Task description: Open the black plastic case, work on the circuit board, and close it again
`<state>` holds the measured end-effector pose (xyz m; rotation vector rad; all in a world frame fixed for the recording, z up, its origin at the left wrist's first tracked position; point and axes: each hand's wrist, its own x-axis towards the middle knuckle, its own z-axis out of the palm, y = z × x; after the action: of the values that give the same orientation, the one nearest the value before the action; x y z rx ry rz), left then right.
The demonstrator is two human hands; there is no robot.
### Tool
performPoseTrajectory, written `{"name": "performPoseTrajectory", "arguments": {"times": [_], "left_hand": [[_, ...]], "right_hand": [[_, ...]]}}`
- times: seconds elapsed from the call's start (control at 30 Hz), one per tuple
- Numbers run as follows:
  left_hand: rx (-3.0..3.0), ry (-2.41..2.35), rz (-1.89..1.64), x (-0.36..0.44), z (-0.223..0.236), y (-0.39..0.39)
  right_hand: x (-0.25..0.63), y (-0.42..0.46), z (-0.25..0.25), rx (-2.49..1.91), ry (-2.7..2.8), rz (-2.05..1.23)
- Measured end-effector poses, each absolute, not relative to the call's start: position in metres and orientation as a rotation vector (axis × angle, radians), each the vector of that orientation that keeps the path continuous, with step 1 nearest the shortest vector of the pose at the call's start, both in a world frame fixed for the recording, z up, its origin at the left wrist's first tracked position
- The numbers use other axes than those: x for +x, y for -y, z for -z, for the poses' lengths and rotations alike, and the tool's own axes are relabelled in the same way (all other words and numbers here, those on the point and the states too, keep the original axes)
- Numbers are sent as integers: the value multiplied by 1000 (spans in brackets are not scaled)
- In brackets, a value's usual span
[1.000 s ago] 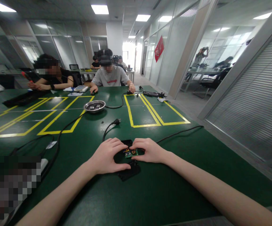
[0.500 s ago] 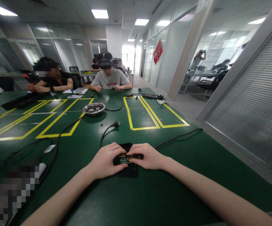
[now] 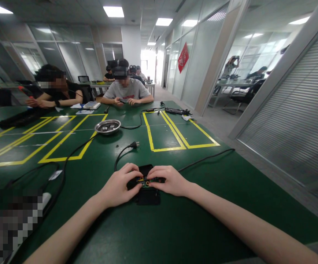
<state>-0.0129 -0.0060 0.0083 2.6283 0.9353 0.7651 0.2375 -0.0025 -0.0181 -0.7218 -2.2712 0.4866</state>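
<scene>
Left hand point(image 3: 122, 186) and right hand point(image 3: 171, 180) pinch the board point(image 3: 146, 184) between them at the black case point(image 3: 148, 198) on the desk point(image 3: 181, 223), long axis roughly left-right. Opposite, a shirt point(image 3: 131, 90) reads "…ssup".

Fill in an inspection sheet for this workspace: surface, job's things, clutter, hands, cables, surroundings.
Surface: green table with yellow tape outlines.
Job's things: small circuit board, partly hidden by fingers; flat black part on its near side.
Clutter: metal bowl holding small metal parts.
Hands: left hand and right hand both grip the board.
Cables: loose plug beyond the hands; black cable to the right.
Surroundings: two people seated across the table; glass partitions.
</scene>
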Motion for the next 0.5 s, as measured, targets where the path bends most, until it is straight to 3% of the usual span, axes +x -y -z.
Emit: {"name": "performPoseTrajectory", "arguments": {"times": [0.5], "left_hand": [[2510, -922, -669, -19, -9, -3]], "right_hand": [[237, 9, 12, -788, 2279, -532]]}}
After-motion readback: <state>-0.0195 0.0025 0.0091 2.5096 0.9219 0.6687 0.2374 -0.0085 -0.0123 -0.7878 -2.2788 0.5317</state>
